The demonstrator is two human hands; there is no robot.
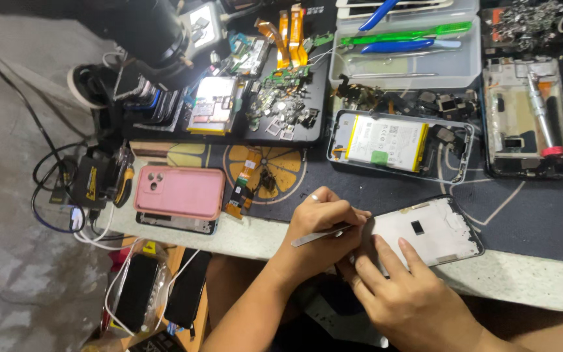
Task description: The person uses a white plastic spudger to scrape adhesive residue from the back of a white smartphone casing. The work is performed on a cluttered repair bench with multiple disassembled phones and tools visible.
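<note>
Tweezers at the near-left corner of a stripped phone frame, at the desk's front edge

The left hand (317, 225) has its fingers closed on metal tweezers (324, 235), tips pointing right and meeting the left end of the phone frame (428, 231), whose long axis runs left to right, slightly tilted. The right hand (405, 293) lies just below, fingers spread flat on the frame's near-left part, holding nothing. The desk (529, 277) edge is just beneath; a pink phone case (178, 191) sits well left, an opened phone with battery (399, 143) behind.
</note>
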